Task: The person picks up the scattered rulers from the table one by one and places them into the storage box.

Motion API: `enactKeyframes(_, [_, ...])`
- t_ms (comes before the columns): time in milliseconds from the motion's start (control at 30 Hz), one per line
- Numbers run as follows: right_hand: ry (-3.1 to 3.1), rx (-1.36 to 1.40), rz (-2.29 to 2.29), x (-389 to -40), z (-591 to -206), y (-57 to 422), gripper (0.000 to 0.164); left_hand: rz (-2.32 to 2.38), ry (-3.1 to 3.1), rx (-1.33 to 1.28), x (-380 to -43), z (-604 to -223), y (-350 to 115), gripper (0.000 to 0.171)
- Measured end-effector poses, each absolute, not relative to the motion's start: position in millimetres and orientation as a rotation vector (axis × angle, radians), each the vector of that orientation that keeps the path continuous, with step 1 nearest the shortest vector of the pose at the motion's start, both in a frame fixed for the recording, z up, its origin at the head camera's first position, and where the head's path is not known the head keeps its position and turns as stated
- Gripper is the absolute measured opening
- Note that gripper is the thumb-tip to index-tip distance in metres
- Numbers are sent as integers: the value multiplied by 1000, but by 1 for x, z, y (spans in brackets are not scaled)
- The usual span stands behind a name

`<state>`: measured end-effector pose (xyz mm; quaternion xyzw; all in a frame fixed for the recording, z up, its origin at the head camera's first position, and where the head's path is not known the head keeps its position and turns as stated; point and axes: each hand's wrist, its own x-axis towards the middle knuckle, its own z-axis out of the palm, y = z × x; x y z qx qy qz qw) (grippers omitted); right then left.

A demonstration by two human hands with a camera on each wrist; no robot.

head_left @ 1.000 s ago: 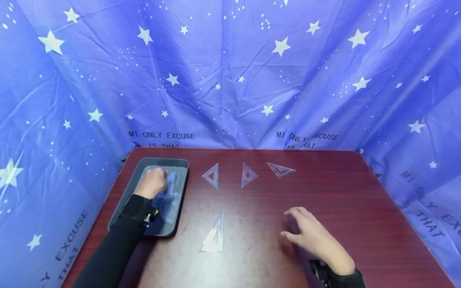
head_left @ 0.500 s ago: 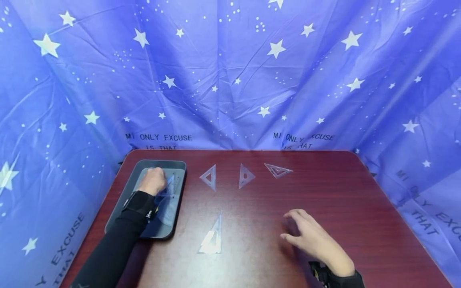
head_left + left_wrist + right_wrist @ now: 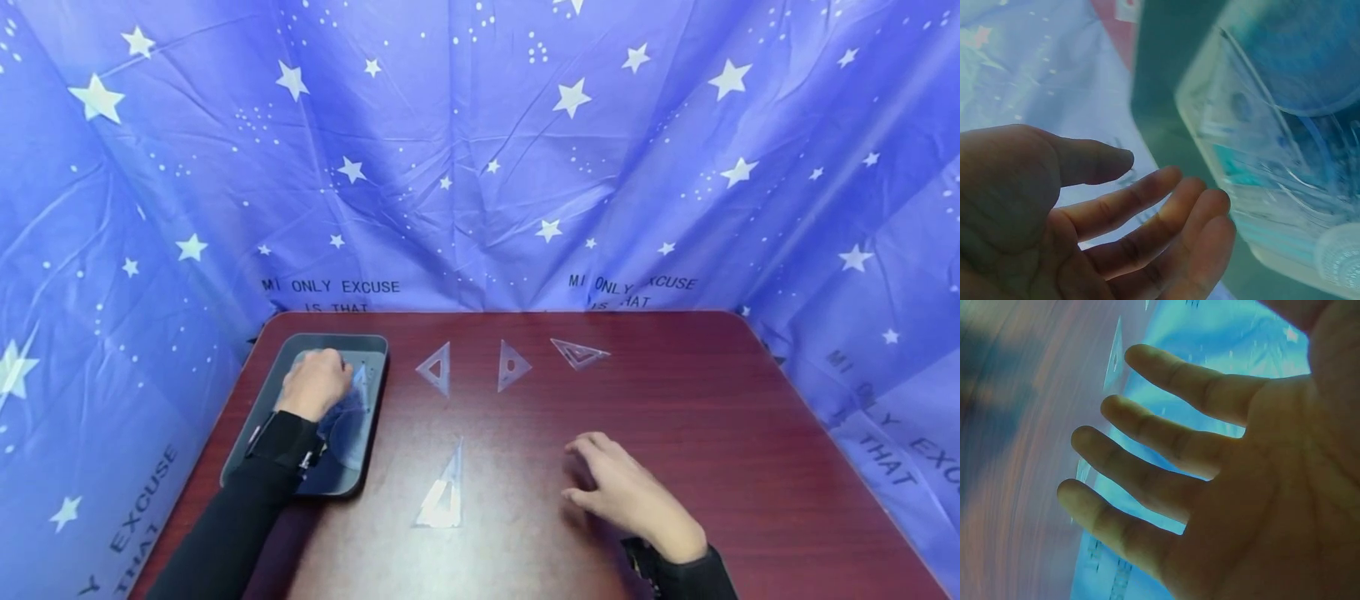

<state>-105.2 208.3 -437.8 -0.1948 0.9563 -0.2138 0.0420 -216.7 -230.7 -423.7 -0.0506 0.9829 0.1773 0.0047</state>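
Observation:
My left hand [image 3: 317, 382] hovers over a grey tray [image 3: 345, 485] at the table's left. In the left wrist view its fingers are loosely bent, thumb apart, with nothing between them. Clear plastic drawing tools lie heaped inside the tray, among them a triangular set square [image 3: 1250, 100] and a bluish curved piece [image 3: 1310, 62]. Right of the tray, three small clear set squares form a back row: left [image 3: 444, 367], middle [image 3: 506, 378] and right [image 3: 596, 356]. A larger set square [image 3: 456, 477] lies nearer the front. My right hand [image 3: 633, 492] is held above the table, fingers spread, holding nothing.
The dark red wooden table [image 3: 675, 392] has rounded back corners. A blue curtain [image 3: 480, 167] with white stars encloses it at the back and both sides. Bright glare lies on the front middle of the table, around the larger set square.
My left hand has shifted slightly within the tray, covering more of the set square there. My right hand has moved a little left. The set squares on the table stay in place.

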Motion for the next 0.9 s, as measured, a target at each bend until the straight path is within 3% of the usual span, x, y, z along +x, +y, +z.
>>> enactKeyframes(433, [2871, -1022, -494, -118, -443, 126, 54, 636, 3297, -27, -173, -401, -187, 30])
enactKeyframes(633, [2830, -1315, -441, -133, -450, 100, 64, 664, 3365, 41, -153, -403, -165, 32])
enactKeyframes(900, [2745, -1472, -244, -143, -461, 74, 77, 676, 3487, 190, -133, -413, -143, 31])
